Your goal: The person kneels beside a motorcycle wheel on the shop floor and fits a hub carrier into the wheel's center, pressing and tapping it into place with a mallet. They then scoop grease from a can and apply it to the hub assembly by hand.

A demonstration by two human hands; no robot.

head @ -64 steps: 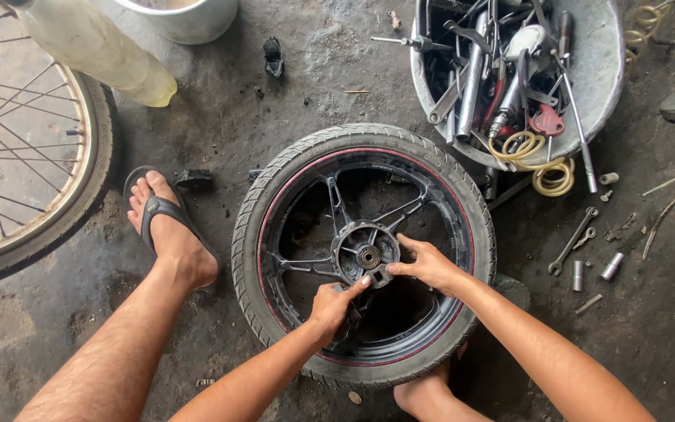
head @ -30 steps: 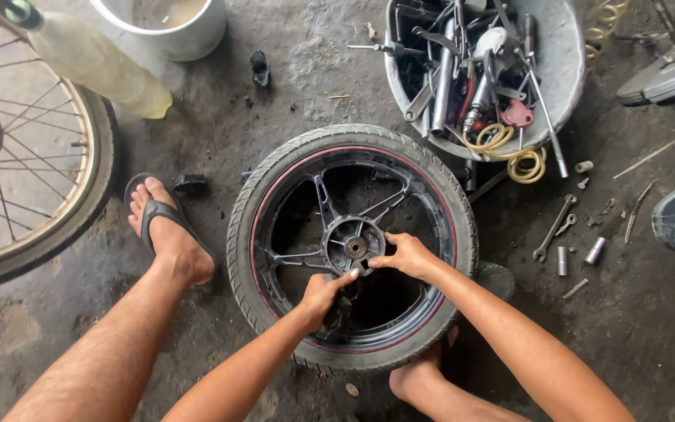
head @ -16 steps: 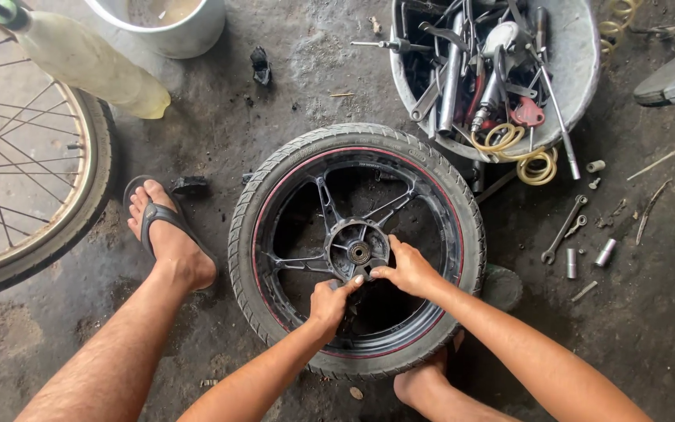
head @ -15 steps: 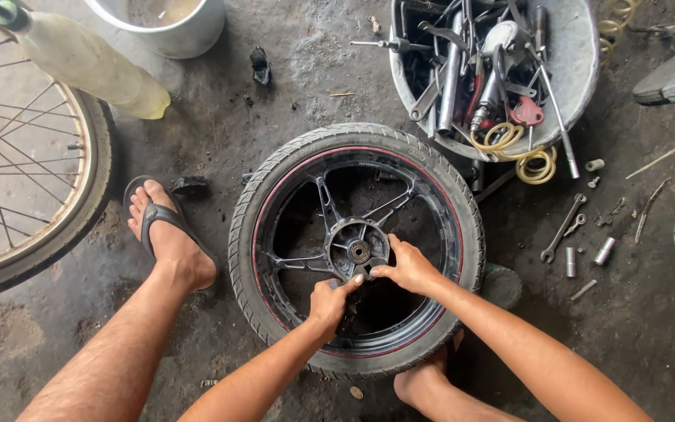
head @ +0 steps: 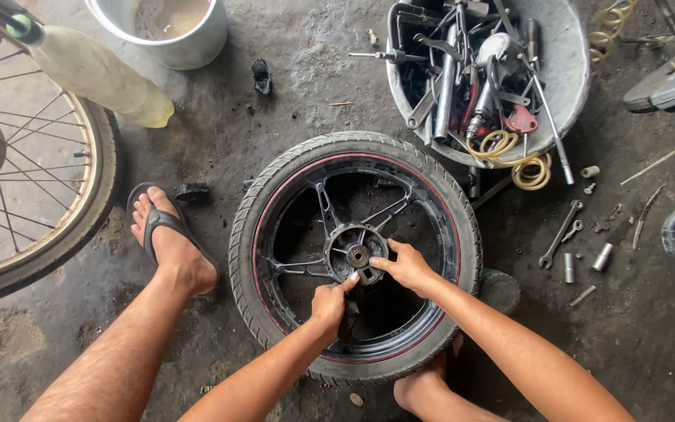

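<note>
A motorcycle wheel with a black tyre [head: 275,187] and a black spoked rim with a red stripe lies flat on the concrete floor. Its hub [head: 355,252] sits at the centre. My left hand [head: 330,301] grips the near edge of the hub, thumb up against it. My right hand [head: 406,266] holds the hub's right side, fingers reaching toward the centre bearing. Whether a small part is pinched between the fingers cannot be told.
A metal basin [head: 568,66] full of tools stands at the back right. Wrenches [head: 560,233] and sockets lie on the floor right of the wheel. A spoked wheel [head: 33,227] stands left, a white bucket [head: 189,43] behind. My sandalled foot [head: 169,242] rests beside the tyre.
Both hands stayed on the hub, shifting slightly around it. The view moved a little; the wheel has not moved.
</note>
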